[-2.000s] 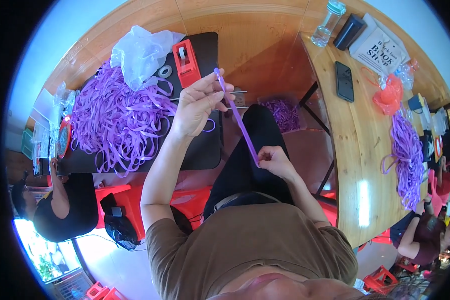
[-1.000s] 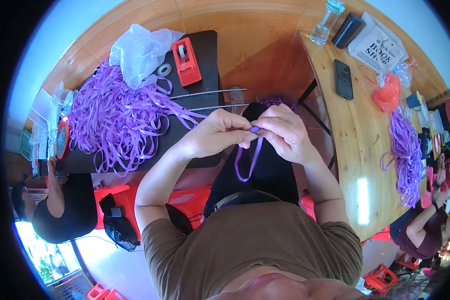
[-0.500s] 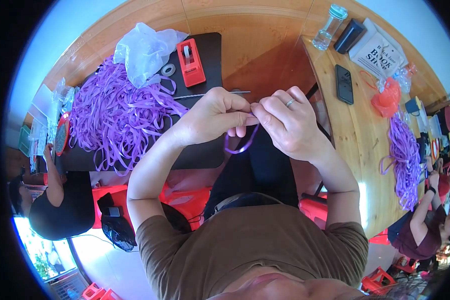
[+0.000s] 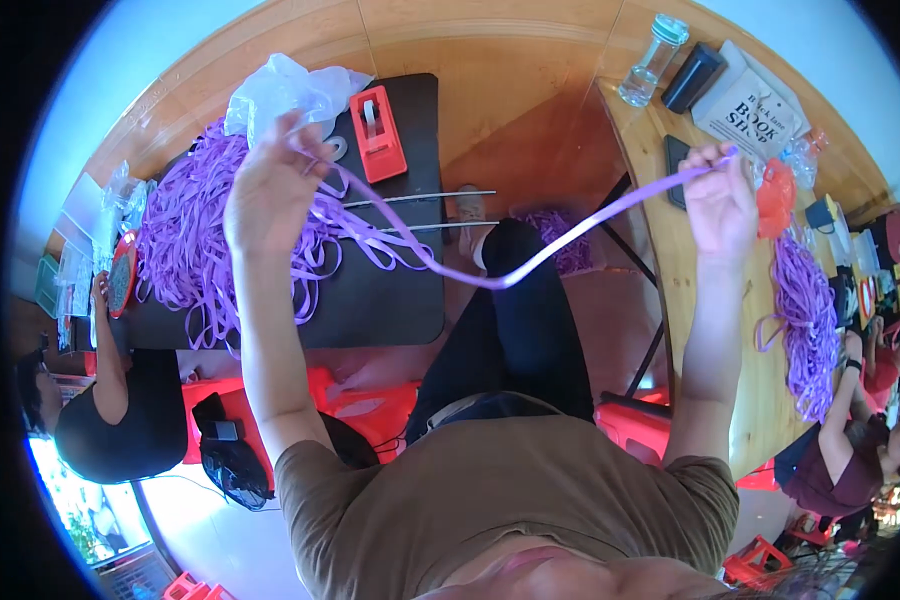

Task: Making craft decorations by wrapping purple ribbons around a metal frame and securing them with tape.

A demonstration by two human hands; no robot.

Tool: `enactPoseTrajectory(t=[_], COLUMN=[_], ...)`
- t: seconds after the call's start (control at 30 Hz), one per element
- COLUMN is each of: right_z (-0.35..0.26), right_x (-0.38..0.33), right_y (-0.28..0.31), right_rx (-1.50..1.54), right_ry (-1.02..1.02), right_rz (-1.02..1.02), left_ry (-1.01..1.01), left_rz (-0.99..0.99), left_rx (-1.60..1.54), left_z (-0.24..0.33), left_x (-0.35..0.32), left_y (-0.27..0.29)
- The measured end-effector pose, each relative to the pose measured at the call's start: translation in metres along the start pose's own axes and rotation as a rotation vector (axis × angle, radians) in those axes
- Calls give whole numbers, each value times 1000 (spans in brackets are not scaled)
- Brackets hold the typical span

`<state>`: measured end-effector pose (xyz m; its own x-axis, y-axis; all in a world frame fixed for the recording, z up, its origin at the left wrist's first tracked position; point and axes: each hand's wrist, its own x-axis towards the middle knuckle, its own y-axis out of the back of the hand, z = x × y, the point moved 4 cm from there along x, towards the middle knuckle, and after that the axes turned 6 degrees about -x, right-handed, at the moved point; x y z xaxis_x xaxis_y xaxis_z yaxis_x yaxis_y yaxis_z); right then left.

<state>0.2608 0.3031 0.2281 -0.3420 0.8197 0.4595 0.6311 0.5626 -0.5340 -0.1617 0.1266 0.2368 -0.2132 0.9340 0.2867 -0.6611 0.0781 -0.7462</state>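
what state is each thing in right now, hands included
Purple ribbon: slack, sagging in the middle
Left hand: blurred, holding the ribbon
Right hand: pinching the ribbon
Ribbon heap: tangled
Tape dispenser: loaded
Bottle: capped, partly filled
Translucent bag: crumpled
Phone: visible part dark

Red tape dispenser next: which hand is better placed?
Probably the left hand: it's nearer the tape dispenser on the dark table; the right hand is by the wooden table. A purple ribbon hangs between them.

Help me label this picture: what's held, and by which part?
A purple ribbon: the right hand grips near one end; the left hand, blurred, apparently near the other.
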Motion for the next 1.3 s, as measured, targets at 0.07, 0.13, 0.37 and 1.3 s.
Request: enactPoseTrajectory(t=[0.07, 0.13, 0.37, 1.3], right_z=[-4, -8, -32, -23], right_x=[2, 2, 3, -8], right_y=[31, 45, 47, 70], right_rx=[193, 288, 357, 98], right_ry=[-18, 3, 109, 103], right_rz=[76, 13, -13, 167], left_ry=[-58, -99, -269, -337], left_rz=[88, 167, 321, 335], left_rx=[-153, -204, -374, -462], left_z=[19, 23, 27, -5], left_x=[-10, -18, -52, -78], left_y=[37, 55, 101, 116])
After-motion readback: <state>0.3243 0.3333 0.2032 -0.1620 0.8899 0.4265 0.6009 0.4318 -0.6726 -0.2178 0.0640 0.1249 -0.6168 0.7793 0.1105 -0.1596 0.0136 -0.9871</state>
